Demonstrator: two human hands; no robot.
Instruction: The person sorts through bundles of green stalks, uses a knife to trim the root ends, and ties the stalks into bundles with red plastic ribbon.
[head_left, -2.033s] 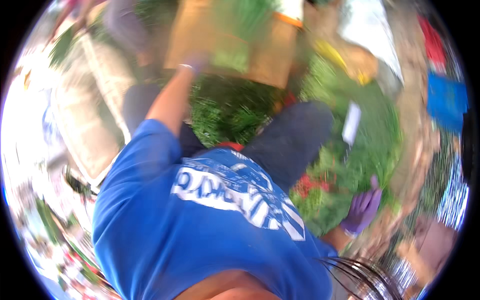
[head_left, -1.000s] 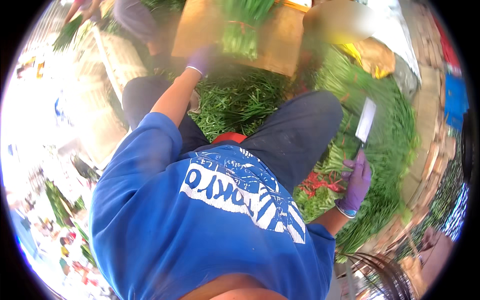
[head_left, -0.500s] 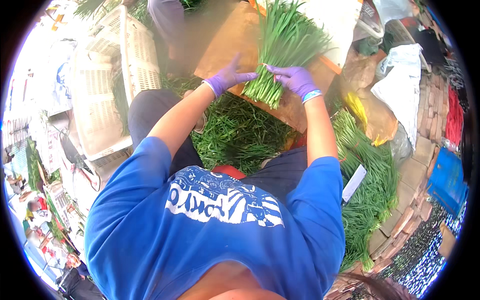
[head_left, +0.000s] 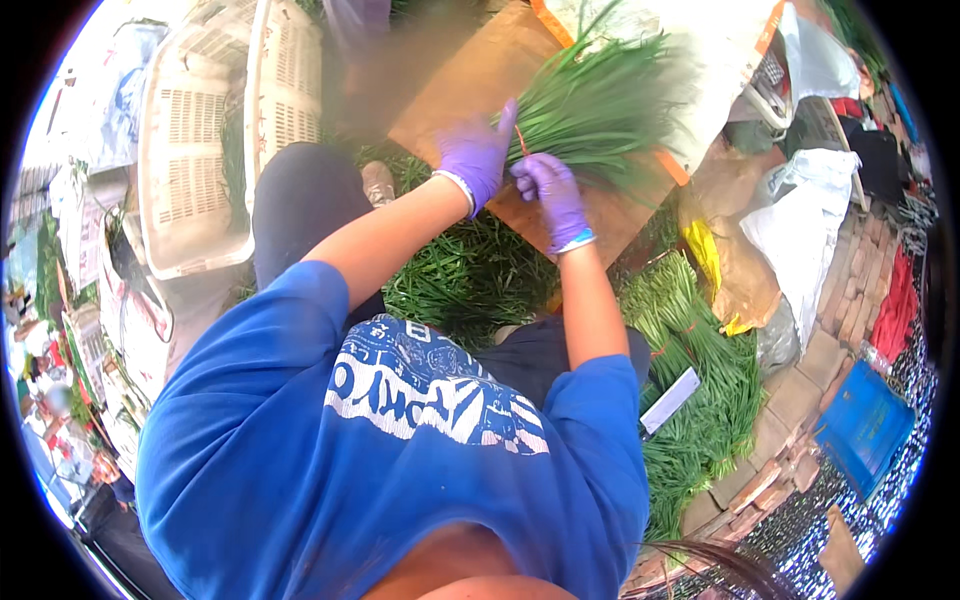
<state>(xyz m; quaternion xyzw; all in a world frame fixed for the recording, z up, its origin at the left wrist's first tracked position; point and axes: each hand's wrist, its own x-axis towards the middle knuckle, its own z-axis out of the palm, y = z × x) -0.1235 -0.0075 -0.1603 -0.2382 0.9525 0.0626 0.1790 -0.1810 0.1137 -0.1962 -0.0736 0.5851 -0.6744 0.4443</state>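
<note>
A bunch of garlic chives [head_left: 600, 105] lies over a brown board [head_left: 430, 110], its leaves fanning out to the right and blurred. A thin red tie [head_left: 521, 140] crosses it near the stem end. My left hand [head_left: 474, 160], in a purple glove, is closed round the stem ends, thumb up beside the tie; the stem tips are hidden behind it. Just right of it, my right hand [head_left: 556, 203], gloved in purple too, has its fingers pinched together at the lower end of the tie and touches the bunch's near side.
Loose green leaves [head_left: 460, 275] cover the ground between my legs. At my right lies a heap of garlic chives [head_left: 705, 400] with a white, flat, oblong object [head_left: 670, 400] on it. A white plastic crate [head_left: 195, 150] stands at left, a blue container [head_left: 866, 425] far right. White sheeting [head_left: 690, 60] lies beyond the board.
The bunch has turned, its leaves swinging right. My left hand has closed round the stem ends. My right hand has come lower and left, its fingers now pinched at the tie.
</note>
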